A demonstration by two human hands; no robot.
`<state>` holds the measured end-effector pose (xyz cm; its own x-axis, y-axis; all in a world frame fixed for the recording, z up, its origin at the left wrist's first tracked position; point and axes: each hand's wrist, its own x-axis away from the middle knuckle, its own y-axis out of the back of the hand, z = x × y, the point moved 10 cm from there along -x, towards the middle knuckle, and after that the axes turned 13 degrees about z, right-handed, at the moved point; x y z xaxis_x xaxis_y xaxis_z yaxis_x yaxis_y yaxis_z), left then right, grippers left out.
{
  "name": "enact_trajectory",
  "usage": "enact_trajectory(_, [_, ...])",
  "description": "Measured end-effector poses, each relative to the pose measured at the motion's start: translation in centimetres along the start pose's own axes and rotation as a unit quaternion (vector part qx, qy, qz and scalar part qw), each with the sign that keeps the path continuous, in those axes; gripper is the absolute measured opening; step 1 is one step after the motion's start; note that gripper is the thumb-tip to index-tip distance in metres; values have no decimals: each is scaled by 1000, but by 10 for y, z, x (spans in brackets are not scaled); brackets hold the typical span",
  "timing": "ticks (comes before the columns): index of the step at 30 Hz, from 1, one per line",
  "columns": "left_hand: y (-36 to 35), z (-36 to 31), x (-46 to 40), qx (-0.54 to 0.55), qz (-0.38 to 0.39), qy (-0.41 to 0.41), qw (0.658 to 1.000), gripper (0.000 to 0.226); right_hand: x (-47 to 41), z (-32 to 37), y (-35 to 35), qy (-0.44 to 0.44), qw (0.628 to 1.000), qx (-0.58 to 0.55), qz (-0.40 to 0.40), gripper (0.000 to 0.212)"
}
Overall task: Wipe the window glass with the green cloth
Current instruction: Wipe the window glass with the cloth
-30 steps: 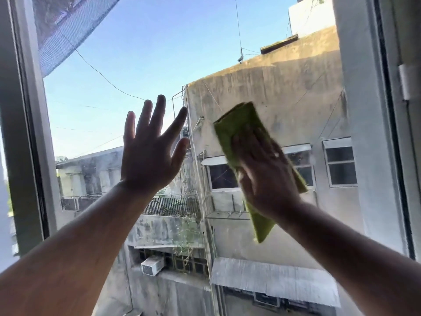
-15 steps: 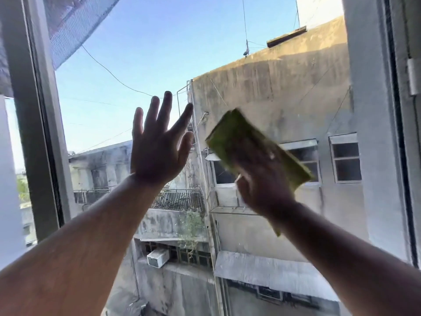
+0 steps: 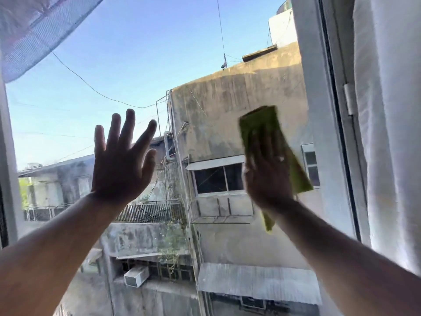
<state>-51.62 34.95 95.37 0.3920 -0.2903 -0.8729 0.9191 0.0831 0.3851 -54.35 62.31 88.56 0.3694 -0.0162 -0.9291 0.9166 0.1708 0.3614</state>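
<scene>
The window glass fills the middle of the view, with sky and grey buildings behind it. My right hand lies flat on the green cloth and presses it against the right part of the pane. The cloth sticks out above my fingers, to the right of them, and below my wrist. My left hand is held up against the pane left of centre, fingers spread, nothing in it.
The window frame's right upright stands just right of the cloth, with a white curtain beyond it. The left frame upright runs down the left edge. A mesh screen hangs across the top left corner.
My right hand has slid the cloth to the right and a little up across the glass. My left hand has stayed on the pane. My view has shifted right.
</scene>
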Motion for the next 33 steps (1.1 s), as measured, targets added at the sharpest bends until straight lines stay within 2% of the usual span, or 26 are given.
enact_trajectory(1, [5, -3, -2, 13, -3, -6, 1000, 57, 23, 39, -17, 106, 994, 7, 26, 80])
enact_trajectory(3, [22, -17, -14, -1, -21, -43, 999, 56, 79, 90, -34, 312, 946, 34, 78, 84])
enact_trajectory(5, [34, -31, -34, -51, -21, -85, 995, 60, 94, 79, -30, 414, 903, 54, 100, 71])
enact_trajectory(6, [34, -31, -44, -66, -4, -86, 994, 63, 79, 57, -24, 401, 908, 66, 100, 64])
enact_trajectory(7, [30, -28, -51, -71, 14, -77, 994, 66, 52, 27, -15, 342, 932, 72, 94, 61])
enact_trajectory(9, [19, -20, -55, -68, 24, -52, 996, 69, -7, -51, 16, 150, 986, 57, 55, 66])
enact_trajectory(10, [15, -18, -55, -69, 16, -48, 996, 69, -29, -87, 29, 55, 997, 44, 44, 70])
enact_trajectory(12, [13, -19, -56, -72, 1, -53, 996, 68, -53, -118, 44, -85, 996, -11, 19, 76])
enact_trajectory(14, [13, -17, -58, -67, -4, -57, 996, 67, -59, -87, 38, -138, 989, -45, -6, 76])
enact_trajectory(15, [13, -17, -58, -62, -6, -57, 996, 66, -55, -50, 29, -102, 994, -43, -18, 75])
enact_trajectory(16, [13, -17, -57, -60, -8, -59, 996, 65, -44, -3, 19, -25, 999, -33, -31, 75])
enact_trajectory(18, [14, -19, -55, -53, -8, -63, 997, 63, 5, 95, -13, 192, 981, -1, -4, 82])
enact_trajectory(20, [17, -19, -52, -48, 7, -64, 997, 64, 78, 151, -41, 393, 916, 50, 70, 80])
enact_trajectory(22, [16, -16, -49, -46, 19, -56, 997, 68, 115, 132, -56, 475, 862, 132, 119, 75])
enact_trajectory(23, [16, -14, -45, -48, 15, -51, 997, 69, 109, 107, -53, 468, 863, 147, 125, 76])
enact_trajectory(24, [15, -11, -38, -48, 11, -47, 998, 70, 92, 77, -43, 429, 883, 144, 126, 78])
enact_trajectory(27, [6, -4, -21, -31, 5, -28, 999, 69, 24, -24, -2, 209, 970, 83, 89, 83])
enact_trajectory(29, [2, -2, -18, -24, -2, -13, 1000, 67, -6, -69, 14, 54, 995, 27, 74, 80])
enact_trajectory(31, [2, -3, -21, -21, -12, -14, 1000, 66, -17, -72, 19, -70, 997, -28, 33, 75])
enact_trajectory(33, [0, -4, -22, -26, -26, -20, 999, 65, -11, -27, 8, -102, 994, -42, 14, 75])
